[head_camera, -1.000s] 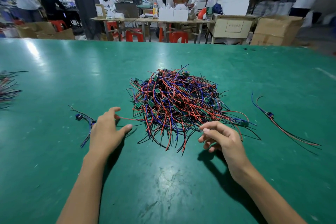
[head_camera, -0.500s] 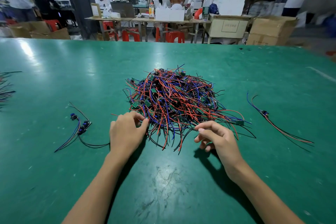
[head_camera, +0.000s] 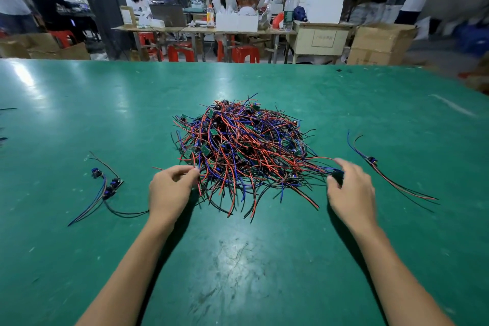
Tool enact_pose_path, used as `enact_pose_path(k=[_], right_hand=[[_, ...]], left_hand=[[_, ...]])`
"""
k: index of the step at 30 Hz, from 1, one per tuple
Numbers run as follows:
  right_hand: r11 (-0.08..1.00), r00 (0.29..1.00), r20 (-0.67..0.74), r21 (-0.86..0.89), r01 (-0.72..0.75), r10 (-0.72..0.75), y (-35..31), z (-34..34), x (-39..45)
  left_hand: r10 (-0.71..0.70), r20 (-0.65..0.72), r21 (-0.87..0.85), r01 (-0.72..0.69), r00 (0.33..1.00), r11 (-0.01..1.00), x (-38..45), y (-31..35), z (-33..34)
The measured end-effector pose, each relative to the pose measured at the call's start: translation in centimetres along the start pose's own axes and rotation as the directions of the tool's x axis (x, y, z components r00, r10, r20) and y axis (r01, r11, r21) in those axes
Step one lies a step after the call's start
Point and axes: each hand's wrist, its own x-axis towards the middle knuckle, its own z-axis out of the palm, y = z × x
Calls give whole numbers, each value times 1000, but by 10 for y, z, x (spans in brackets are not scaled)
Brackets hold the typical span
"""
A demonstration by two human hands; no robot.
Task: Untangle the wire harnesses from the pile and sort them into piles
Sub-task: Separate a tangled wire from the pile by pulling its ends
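While the tangled pile of harnesses sits mid-table on the green mat, I see my left hand pinching wires at its near-left edge. My right hand grips a dark connector at the near-right edge. Sorted harnesses lie left and right.

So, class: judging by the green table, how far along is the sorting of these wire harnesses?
Barely begun. Done: a few harnesses lie sorted on the left, and one harness lies on the right. In hand: the left hand pinches wires at the pile's edge; the right hand grips a connector. Left: the big tangled pile.
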Motion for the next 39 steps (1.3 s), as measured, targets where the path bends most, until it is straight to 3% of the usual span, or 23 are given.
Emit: enact_pose_path(k=[4,6,8,10,13,16,19,22,26,29,31,35,39], right_hand=[[997,996,58,39,67,-69,5,0,-4],[988,994,26,116,101,-105,-3,1,-8],[992,989,-98,55,117,-112,-13,3,-14],[974,956,-206,49,223,-208,-25,2,-23],[850,925,-92,369,375,-368,-41,3,-39],[698,892,225,705,128,-391,-58,7,-54],[510,832,431,832,-218,-348,-69,8,-57],[362,822,492,850,-382,-288,-67,5,-53],[380,845,468,854,-356,-260,-62,6,-50],[395,819,470,856,-333,-330,-62,4,-50],[375,750,519,846,-380,-410,-63,3,-53],[387,609,613,790,-475,-504,-69,5,-64],[526,587,654,747,-406,-477,-73,8,-71]], left_hand=[[29,-84,-267,-50,996,962,0,10,-3],[121,-99,-328,-147,988,933,-4,17,-5],[267,-82,-290,-279,960,915,-15,23,-3],[395,-9,-234,-386,919,892,-28,27,5],[572,143,-140,-556,807,819,-45,30,19],[657,273,-149,-643,703,751,-61,30,32],[665,396,-189,-653,632,733,-74,28,41],[604,518,-204,-598,606,775,-80,27,44],[494,593,-193,-484,636,854,-77,31,41],[424,513,-234,-354,746,906,-73,34,40],[330,500,-296,-200,800,934,-70,38,39],[267,617,-406,9,740,914,-71,45,36],[274,628,-476,81,729,876,-72,46,34]])
